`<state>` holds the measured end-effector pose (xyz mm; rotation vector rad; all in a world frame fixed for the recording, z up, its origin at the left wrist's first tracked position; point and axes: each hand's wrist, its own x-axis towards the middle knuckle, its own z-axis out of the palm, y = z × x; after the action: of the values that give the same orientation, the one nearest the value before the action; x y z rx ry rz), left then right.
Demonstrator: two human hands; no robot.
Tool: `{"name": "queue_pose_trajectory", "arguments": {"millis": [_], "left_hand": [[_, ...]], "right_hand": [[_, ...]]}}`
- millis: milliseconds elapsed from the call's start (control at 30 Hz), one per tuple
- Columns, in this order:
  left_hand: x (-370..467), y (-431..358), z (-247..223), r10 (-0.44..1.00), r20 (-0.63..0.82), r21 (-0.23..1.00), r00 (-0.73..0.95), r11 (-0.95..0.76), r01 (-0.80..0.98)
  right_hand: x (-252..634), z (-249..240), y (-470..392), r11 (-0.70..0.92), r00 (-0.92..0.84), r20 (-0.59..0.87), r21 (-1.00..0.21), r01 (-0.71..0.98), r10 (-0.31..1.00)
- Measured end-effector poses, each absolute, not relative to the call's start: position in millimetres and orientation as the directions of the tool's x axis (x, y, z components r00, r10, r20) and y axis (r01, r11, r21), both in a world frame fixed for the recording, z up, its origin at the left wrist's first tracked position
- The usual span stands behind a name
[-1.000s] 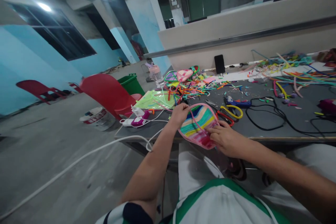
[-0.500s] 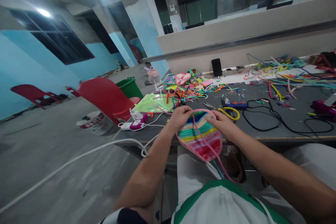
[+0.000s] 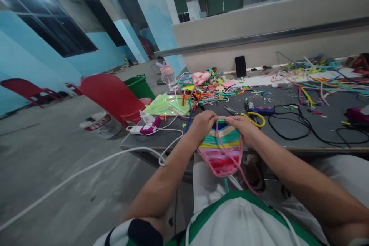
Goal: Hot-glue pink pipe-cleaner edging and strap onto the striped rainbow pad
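A striped panel (image 3: 220, 157) of coloured pipe cleaners, edged in pink, hangs between my hands over my lap at the table's front edge. My left hand (image 3: 205, 123) pinches its top rim on the left. Close beside it, my right hand (image 3: 241, 126) grips the same rim, thumb and fingers together. A long loose pink pipe cleaner (image 3: 227, 150) runs from the top rim down across the stripes and past the bottom towards my lap. Yellow-handled scissors (image 3: 255, 119) lie on the table just beyond my right hand, their blades pointing away to the left.
Pipe cleaners (image 3: 201, 98) and scraps cover the table's back. A blue tool (image 3: 261, 111), probably a glue gun, lies near a black cord (image 3: 288, 138). A purple power strip (image 3: 150, 126) sits front left, its white cable hanging off the edge. Beyond stand a bottle (image 3: 168, 77) and red chair (image 3: 106, 96).
My hands have come closer together along the top rim, the right one moving inward and up. The panel's top edge now looks flatter, and the camera view has shifted slightly.
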<state>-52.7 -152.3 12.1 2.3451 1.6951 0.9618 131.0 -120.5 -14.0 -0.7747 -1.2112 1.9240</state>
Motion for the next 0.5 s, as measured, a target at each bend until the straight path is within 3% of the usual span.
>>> {"name": "queue_pose_trajectory", "arguments": {"millis": [267, 400, 500], "left_hand": [[-44, -161, -9, 0.795, 0.528, 0.220, 0.298, -0.467, 0.856], [-48, -172, -11, 0.771, 0.488, 0.050, 0.409, -0.492, 0.869], [-51, -178, -15, 0.756, 0.447, 0.020, 0.479, -0.544, 0.839]], "right_hand": [[125, -26, -123, -0.291, -0.414, -0.152, -0.909, -0.297, 0.897], [131, -26, -121, -0.280, -0.379, -0.153, -0.909, -0.309, 0.913], [134, -26, -122, -0.272, -0.366, -0.148, -0.910, -0.314, 0.919]]}}
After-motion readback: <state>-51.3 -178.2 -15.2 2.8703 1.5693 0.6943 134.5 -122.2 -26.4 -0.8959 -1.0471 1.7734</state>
